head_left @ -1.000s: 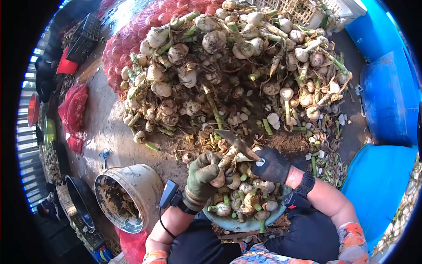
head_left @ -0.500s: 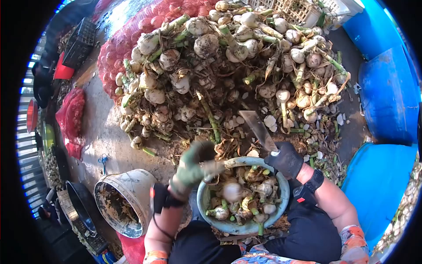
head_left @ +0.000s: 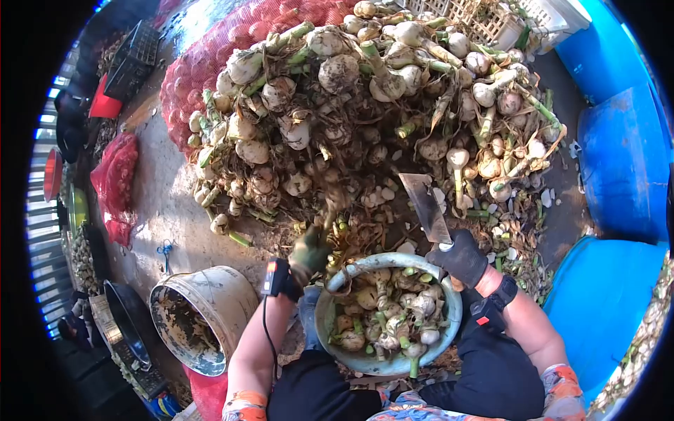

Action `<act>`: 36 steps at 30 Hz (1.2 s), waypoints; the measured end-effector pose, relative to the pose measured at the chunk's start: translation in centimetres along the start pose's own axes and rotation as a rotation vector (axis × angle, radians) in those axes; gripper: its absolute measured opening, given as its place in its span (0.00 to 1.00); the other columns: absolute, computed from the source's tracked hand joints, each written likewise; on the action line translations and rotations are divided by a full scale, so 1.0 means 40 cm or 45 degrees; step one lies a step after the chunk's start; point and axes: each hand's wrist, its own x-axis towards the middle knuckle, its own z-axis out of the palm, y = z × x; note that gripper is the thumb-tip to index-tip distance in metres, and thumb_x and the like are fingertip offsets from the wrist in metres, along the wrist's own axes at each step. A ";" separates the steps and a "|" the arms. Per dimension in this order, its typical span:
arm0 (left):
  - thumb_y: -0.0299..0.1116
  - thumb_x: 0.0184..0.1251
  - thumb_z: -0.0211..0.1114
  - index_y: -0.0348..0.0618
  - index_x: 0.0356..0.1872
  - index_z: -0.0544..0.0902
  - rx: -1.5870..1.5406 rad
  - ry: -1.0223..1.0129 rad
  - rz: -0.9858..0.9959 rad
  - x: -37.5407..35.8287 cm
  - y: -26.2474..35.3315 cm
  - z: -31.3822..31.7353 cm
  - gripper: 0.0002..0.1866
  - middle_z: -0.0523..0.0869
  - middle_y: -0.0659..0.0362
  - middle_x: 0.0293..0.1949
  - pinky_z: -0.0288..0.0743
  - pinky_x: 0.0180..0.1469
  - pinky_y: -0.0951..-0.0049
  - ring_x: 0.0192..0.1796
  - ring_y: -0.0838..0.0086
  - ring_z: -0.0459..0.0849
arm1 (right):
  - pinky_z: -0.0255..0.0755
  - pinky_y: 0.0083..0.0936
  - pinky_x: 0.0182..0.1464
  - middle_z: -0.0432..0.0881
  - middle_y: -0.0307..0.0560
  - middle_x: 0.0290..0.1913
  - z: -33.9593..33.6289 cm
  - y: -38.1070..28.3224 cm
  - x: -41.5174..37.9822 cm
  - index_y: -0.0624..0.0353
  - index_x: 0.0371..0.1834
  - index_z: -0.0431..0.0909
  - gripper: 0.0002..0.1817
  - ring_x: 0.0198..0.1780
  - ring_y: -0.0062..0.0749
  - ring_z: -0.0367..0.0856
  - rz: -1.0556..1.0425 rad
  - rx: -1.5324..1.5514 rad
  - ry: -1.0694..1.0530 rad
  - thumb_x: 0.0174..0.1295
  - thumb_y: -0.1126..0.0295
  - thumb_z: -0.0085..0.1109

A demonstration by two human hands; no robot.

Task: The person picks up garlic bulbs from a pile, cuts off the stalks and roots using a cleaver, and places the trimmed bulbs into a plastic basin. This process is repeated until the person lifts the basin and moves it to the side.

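My right hand (head_left: 460, 258), in a dark glove, is closed around the handle of a broad-bladed knife (head_left: 425, 207). The blade points up and away, over the right rim of a pale blue basin (head_left: 325, 309). Trimmed garlic bulbs (head_left: 368, 297) with short green stubs lie inside the basin. Left of its far rim, my left hand (head_left: 310, 254), in a greenish glove, is closed on a garlic stalk (head_left: 328, 219). Motion smears the stalk's upper end, and the fingers are partly hidden. Beyond both hands rises a large heap of untrimmed garlic (head_left: 337, 74).
Left of the basin, a dirty white bucket (head_left: 235, 298) lies tipped. Blue tubs (head_left: 597, 295) stand on the right. A red mesh sack (head_left: 189, 84) borders the heap, and another red bag (head_left: 116, 182) lies farther left. Peelings (head_left: 516, 281) litter the floor.
My left hand has moved from above the basin to the heap's near edge and taken hold of a stalk. The blurred bulb over the basin is no longer in the air. The knife stays in my right hand.
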 end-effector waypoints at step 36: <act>0.46 0.34 0.83 0.41 0.64 0.56 -1.092 -0.401 0.265 -0.198 0.360 -0.019 0.56 0.82 0.56 0.39 0.80 0.37 0.75 0.37 0.74 0.83 | 0.73 0.37 0.31 0.74 0.48 0.28 0.084 -0.158 -0.014 0.57 0.34 0.74 0.17 0.30 0.46 0.77 -0.899 -0.822 0.080 0.36 0.71 0.61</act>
